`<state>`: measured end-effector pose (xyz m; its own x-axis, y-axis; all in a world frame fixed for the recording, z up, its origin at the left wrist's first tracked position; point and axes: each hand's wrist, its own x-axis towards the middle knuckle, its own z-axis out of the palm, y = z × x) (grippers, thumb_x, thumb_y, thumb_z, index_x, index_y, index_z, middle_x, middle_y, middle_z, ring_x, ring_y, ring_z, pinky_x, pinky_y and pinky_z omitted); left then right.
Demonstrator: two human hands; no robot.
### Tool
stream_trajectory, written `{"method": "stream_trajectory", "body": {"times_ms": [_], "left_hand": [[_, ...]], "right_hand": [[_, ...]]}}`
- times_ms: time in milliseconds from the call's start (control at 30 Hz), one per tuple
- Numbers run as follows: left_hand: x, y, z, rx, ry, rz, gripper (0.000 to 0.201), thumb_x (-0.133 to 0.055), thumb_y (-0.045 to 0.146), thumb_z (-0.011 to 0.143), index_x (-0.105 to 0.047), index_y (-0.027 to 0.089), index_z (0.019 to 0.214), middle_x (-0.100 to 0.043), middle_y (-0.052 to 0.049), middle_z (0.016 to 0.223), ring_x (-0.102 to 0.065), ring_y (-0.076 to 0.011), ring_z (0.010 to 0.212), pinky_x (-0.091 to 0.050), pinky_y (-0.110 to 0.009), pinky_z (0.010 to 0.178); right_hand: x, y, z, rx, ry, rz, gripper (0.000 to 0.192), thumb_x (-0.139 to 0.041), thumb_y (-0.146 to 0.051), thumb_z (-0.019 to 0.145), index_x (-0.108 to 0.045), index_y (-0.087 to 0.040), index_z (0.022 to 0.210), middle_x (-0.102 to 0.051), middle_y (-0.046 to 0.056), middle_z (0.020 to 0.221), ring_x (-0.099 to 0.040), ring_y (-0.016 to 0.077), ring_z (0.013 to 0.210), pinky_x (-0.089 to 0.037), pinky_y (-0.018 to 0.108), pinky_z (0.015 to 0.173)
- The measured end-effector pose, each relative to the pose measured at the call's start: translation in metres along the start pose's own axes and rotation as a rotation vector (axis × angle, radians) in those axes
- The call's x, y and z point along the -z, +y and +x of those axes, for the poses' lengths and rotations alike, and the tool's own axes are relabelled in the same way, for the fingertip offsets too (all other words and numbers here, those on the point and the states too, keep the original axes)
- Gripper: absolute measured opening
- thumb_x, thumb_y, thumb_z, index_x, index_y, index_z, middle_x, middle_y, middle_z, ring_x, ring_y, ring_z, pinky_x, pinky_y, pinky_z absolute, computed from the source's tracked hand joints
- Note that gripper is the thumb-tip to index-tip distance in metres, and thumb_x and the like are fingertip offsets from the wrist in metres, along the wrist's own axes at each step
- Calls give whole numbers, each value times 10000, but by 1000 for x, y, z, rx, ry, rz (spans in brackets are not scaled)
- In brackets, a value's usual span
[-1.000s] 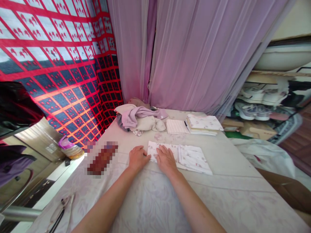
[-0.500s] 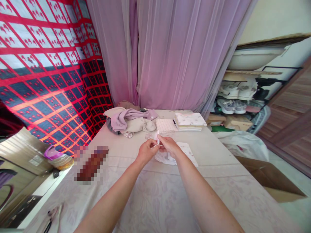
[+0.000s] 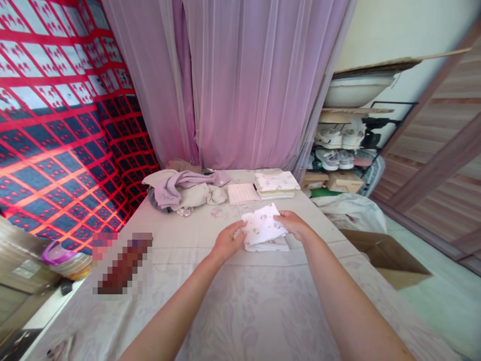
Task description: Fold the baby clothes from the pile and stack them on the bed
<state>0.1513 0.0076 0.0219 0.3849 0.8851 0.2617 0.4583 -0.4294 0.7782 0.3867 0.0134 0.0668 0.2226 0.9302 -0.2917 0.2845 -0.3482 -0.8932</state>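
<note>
A white cloth garment [image 3: 263,223] with small printed figures is folded into a compact rectangle over the table. My left hand [image 3: 228,239] pinches its left edge between thumb and fingers. At the upper right edge, my right hand [image 3: 295,224] grips the cloth, some fingers hidden behind it. The upper part is tilted up toward me, and a lower fold lies beneath it near the tabletop. Whether that fold belongs to the same piece, I cannot tell.
Behind the hands lie a striped folded cloth [image 3: 242,194] and a stack of folded printed cloths [image 3: 278,181]. A heap of crumpled clothes [image 3: 184,190] sits at the back left. An open cardboard box [image 3: 387,255] stands beyond the table's right edge, below shelves with shoes [image 3: 334,159].
The printed cloth, earlier lying partly spread with my hands pinched together over its far end, is now folded smaller and raised. My hands have moved apart to its sides. The view has turned right.
</note>
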Motion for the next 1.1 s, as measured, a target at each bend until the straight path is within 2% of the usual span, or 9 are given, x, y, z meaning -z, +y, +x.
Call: {"method": "stream_trajectory", "body": {"times_ms": [167,267,367,500,600,700,900,1033,1100], "left_hand": [[-26,10,-3,-124,-198,336,529,-498,418,880,-498,173,1349,-380,-145,1482,-289,-292,1397,-259,-491,1132],[-34,15,-5,-113,-290,471,605,-493,478,879,-413,206,1414,-294,-144,1524,-205,-333,1420,-202,-571,1123],[-35,13,-8,-84,-357,558,627,-470,502,886,-366,226,1439,-248,-134,1544,-174,-333,1428,-156,-594,1123],[-33,10,-11,-62,-380,617,621,-406,540,904,-349,239,1444,-219,-106,1559,-156,-304,1437,-135,-575,1134],[-33,14,-7,-52,-368,634,585,-334,569,921,-417,245,1401,-269,-95,1545,-187,-287,1432,-145,-558,1138],[-34,24,4,-57,-340,644,573,-296,547,938,-447,217,1381,-305,-100,1531,-219,-278,1423,-166,-522,1146],[-42,32,35,-25,-366,696,619,-295,480,939,-344,126,1444,-255,-117,1547,-166,-278,1438,-126,-460,1168],[-52,21,45,18,-410,690,732,-334,558,903,-252,111,1478,-193,-131,1561,-111,-284,1447,-98,-463,1167],[-55,15,45,28,-405,679,765,-333,591,890,-241,114,1481,-180,-131,1565,-94,-288,1449,-88,-469,1165]], "right_hand": [[-1,35,7,3,54,-115,231,-517,-177,814,-665,-90,968,-683,36,707,-587,114,545,-406,187,486],[-5,46,11,8,95,-214,319,-512,-201,837,-623,-97,1117,-701,52,814,-602,120,590,-418,190,509],[-6,52,13,5,110,-319,435,-527,-260,849,-544,-116,1259,-705,64,887,-599,128,574,-422,206,509],[-6,53,10,4,118,-457,472,-447,-262,893,-466,-143,1349,-704,50,851,-586,130,523,-441,232,562],[-5,53,6,25,163,-554,477,-433,-252,896,-457,-149,1361,-704,57,868,-640,167,696,-447,246,684],[-4,54,4,54,206,-632,473,-438,-257,894,-462,-170,1358,-701,59,924,-633,186,879,-424,245,766],[-1,58,1,67,224,-728,481,-434,-285,897,-448,-185,1367,-698,60,918,-631,208,905,-424,276,771],[-3,57,-8,86,312,-858,487,-472,-321,882,-451,-216,1357,-638,111,1118,-623,232,974,-438,312,804],[-7,54,-12,178,366,-887,455,-463,-270,883,-481,-220,1335,-576,123,1244,-589,234,1065,-428,321,878]]}}
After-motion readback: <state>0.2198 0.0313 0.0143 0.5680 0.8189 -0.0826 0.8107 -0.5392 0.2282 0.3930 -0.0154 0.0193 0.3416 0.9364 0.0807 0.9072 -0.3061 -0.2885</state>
